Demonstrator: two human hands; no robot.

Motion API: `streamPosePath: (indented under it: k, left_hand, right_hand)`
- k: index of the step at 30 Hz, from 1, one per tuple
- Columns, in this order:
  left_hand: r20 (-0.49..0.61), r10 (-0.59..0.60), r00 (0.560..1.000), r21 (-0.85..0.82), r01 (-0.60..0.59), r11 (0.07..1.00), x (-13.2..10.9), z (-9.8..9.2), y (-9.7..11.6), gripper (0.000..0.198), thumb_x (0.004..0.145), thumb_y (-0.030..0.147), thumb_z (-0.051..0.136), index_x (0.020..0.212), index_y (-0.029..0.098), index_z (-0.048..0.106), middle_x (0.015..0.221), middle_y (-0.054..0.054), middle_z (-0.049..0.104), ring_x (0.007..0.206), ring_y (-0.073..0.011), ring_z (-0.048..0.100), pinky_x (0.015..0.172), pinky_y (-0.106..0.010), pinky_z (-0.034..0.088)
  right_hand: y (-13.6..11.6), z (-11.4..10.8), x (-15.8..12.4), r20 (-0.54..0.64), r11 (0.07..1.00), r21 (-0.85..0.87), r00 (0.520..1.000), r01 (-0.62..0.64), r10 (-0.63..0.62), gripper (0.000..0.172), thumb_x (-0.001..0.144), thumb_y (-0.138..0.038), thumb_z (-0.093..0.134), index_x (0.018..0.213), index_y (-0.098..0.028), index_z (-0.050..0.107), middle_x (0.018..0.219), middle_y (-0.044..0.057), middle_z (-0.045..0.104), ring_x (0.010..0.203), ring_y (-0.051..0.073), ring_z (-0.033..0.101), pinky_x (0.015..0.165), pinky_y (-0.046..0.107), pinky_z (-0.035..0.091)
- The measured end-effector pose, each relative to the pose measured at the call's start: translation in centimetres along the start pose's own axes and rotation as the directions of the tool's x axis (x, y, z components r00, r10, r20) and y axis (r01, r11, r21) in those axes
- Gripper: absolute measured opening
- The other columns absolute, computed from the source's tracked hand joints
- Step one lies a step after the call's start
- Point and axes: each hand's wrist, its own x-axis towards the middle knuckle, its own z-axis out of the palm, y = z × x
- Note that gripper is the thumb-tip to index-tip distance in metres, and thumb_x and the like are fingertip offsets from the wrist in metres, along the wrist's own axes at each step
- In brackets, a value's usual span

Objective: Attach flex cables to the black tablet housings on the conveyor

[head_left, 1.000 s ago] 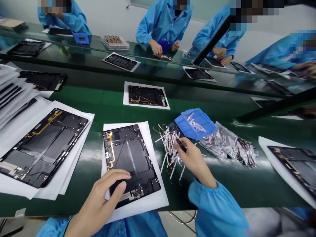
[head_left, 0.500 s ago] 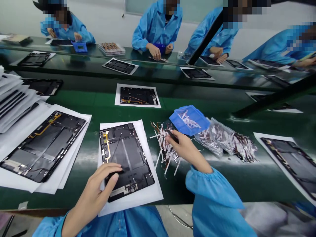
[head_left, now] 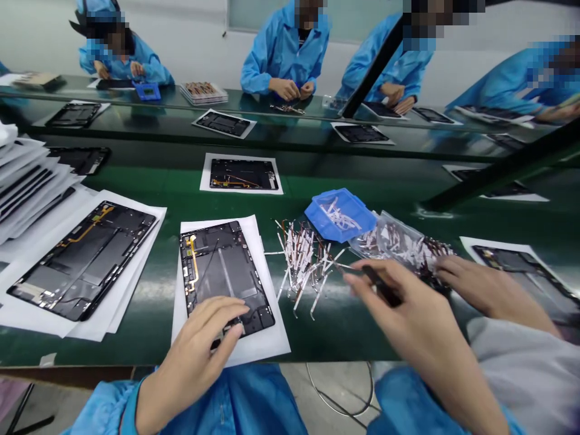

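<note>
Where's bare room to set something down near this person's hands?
Bare bench shows in front of the strip pile, between the white sheet and the right hand, and between that sheet and the far tablet. Crowded rightward: blue tray, bags, another person's hand.

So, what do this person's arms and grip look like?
The left sleeve is bright blue, loose and wrinkled, ending in a cuff. Only an edge of the right sleeve shows, blue as well. The left grip and right grip are bare, ungloved. The grey sleeve alongside is another person's.
</note>
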Motion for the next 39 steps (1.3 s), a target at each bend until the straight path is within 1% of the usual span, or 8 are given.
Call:
streamPosePath:
  k: [4, 7, 15, 19, 23, 29, 34, 39]
  left_hand:
    - [0.002, 0.181, 0.983, 0.203, -0.178, 0.963, 0.3, 0.4, 1.3, 0.049, 0.098, 0.020, 0.055, 0.146, 0.021, 0.044, 0.151, -0.015, 0.045, 0.140, -0.0305, 0.042, 0.110, -0.047, 0.041]
    - [0.223, 0.196, 0.955, 0.102, -0.222, 0.970, 0.5, 0.2, 1.9, 0.033, 0.101, 0.020, 0.050, 0.133, 0.022, 0.056, 0.136, -0.010, 0.062, 0.126, -0.0253, 0.057, 0.108, -0.043, 0.043]
    - [0.431, -0.211, 0.878, -0.187, 0.315, 0.930, -0.1, -0.3, 1.1, 0.018, 0.100, 0.036, 0.052, 0.101, 0.029, 0.069, 0.092, 0.004, 0.074, 0.082, -0.0162, 0.068, 0.073, -0.024, 0.050]
    - [0.436, -0.270, 0.858, -0.251, 0.404, 0.880, 0.3, -0.8, 0.2, 0.025, 0.100, 0.037, 0.051, 0.097, 0.027, 0.073, 0.093, 0.001, 0.075, 0.084, -0.0181, 0.068, 0.076, -0.027, 0.051]
    - [0.374, -0.457, 0.807, -0.643, 0.581, 0.500, 1.1, -1.0, -1.2, 0.029, 0.095, 0.043, 0.061, 0.099, 0.020, 0.076, 0.098, -0.006, 0.078, 0.092, -0.0199, 0.072, 0.083, -0.029, 0.056]
    - [0.440, -0.669, 0.599, -0.891, 0.385, -0.241, 1.1, -0.5, -1.8, 0.018, 0.094, 0.030, 0.066, 0.108, 0.021, 0.072, 0.113, -0.004, 0.076, 0.097, -0.0142, 0.074, 0.082, -0.021, 0.059]
    - [0.469, -0.664, 0.583, -0.883, 0.311, -0.351, 0.5, -0.6, -0.7, 0.016, 0.099, 0.024, 0.057, 0.109, 0.022, 0.070, 0.110, -0.002, 0.077, 0.098, -0.0127, 0.074, 0.085, -0.021, 0.059]
    - [0.445, -0.670, 0.594, -0.894, 0.330, -0.302, 0.2, -0.9, -0.4, 0.018, 0.099, 0.030, 0.059, 0.111, 0.022, 0.069, 0.113, -0.003, 0.076, 0.103, -0.0155, 0.073, 0.087, -0.024, 0.059]
  right_hand:
    - [-2.1, 1.3, -3.4, 0.491, 0.949, 0.260, 0.822, 0.177, -0.288, 0.020, 0.087, -0.030, 0.061, 0.105, -0.033, 0.067, 0.074, -0.001, 0.073, 0.059, 0.020, 0.067, 0.053, 0.028, 0.052]
    - [-3.2, 2.3, -4.3, 0.597, 0.913, 0.345, 0.699, 0.220, -0.394, 0.033, 0.084, -0.020, 0.064, 0.112, -0.038, 0.067, 0.079, -0.005, 0.075, 0.064, 0.019, 0.070, 0.057, 0.027, 0.054]
    - [-4.9, 3.6, -2.9, 0.621, 0.932, 0.349, 0.720, 0.100, -0.309, 0.024, 0.085, -0.011, 0.061, 0.096, -0.031, 0.067, 0.079, -0.006, 0.073, 0.068, 0.016, 0.068, 0.056, 0.024, 0.051]
    - [-6.4, 4.6, -2.9, 0.391, 0.893, 0.447, 0.887, 0.050, -0.245, 0.012, 0.088, -0.023, 0.065, 0.096, -0.029, 0.071, 0.081, 0.000, 0.065, 0.060, 0.013, 0.059, 0.049, 0.024, 0.047]
    - [-7.6, 6.0, -4.1, 0.074, 0.856, 0.514, 0.992, 0.050, -0.103, 0.015, 0.091, -0.034, 0.064, 0.097, -0.030, 0.077, 0.086, 0.005, 0.059, 0.068, 0.017, 0.058, 0.055, 0.028, 0.051]
    - [-8.4, 11.3, -7.3, 0.306, 0.496, 0.833, 0.951, -0.244, -0.045, 0.038, 0.102, -0.044, 0.043, 0.083, -0.024, 0.068, 0.077, 0.004, 0.060, 0.063, 0.015, 0.060, 0.049, 0.024, 0.051]
    - [-9.0, 13.5, -7.7, 0.254, 0.479, 0.850, 0.967, -0.218, -0.011, 0.004, 0.094, -0.028, 0.063, 0.092, -0.026, 0.066, 0.089, 0.001, 0.064, 0.074, 0.013, 0.066, 0.067, 0.024, 0.059]
    - [-9.5, 13.3, -7.3, 0.218, 0.559, 0.810, 0.976, -0.179, -0.004, 0.014, 0.082, -0.017, 0.075, 0.089, -0.027, 0.067, 0.085, -0.001, 0.067, 0.081, 0.014, 0.069, 0.073, 0.022, 0.060]
